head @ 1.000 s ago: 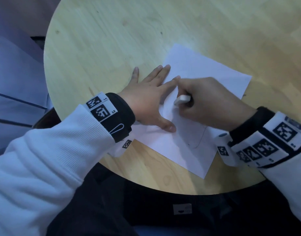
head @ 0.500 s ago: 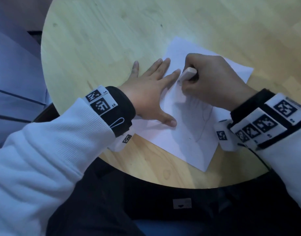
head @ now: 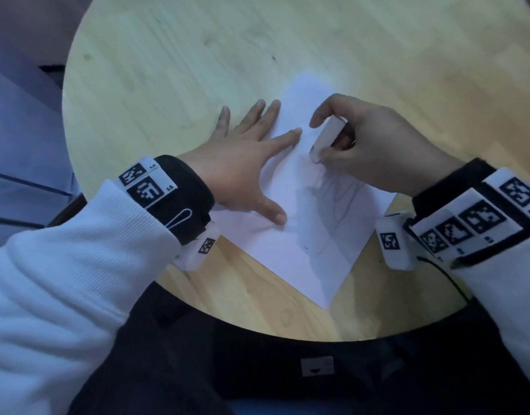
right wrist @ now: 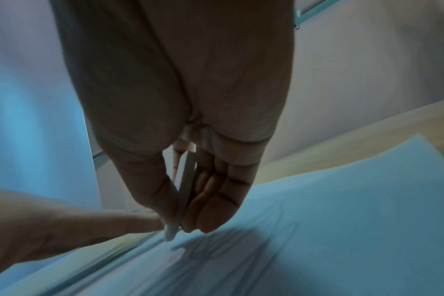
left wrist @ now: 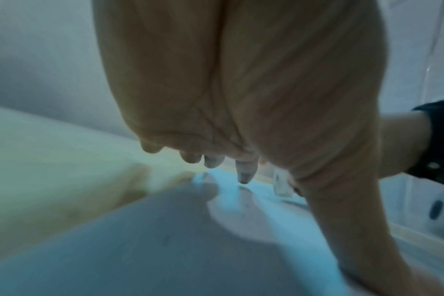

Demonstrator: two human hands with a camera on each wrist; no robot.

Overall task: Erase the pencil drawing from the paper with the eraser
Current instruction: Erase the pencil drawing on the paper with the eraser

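A white sheet of paper (head: 290,250) lies slanted on the round wooden table (head: 167,70). Faint pencil lines (head: 338,202) run down its middle. My left hand (head: 242,172) lies flat with fingers spread, pressing the paper's left edge, thumb and forefinger on the sheet. My right hand (head: 374,145) grips a white eraser (head: 325,139), its lower tip on the paper at the top of the lines. In the right wrist view the eraser (right wrist: 184,192) sits pinched between thumb and fingers above the paper (right wrist: 342,230). The left wrist view shows my left hand's fingers (left wrist: 243,172) on the sheet (left wrist: 165,250).
The table's near rim (head: 287,333) curves just above my dark lap. Bare wood (head: 407,55) stretches beyond the paper. A grey-blue cushioned seat (head: 15,145) stands off the table's left side.
My right hand slid the eraser up the sheet from beside my left thumb, then turned it more upright, tip down at the top of the lines. My left hand stayed put.
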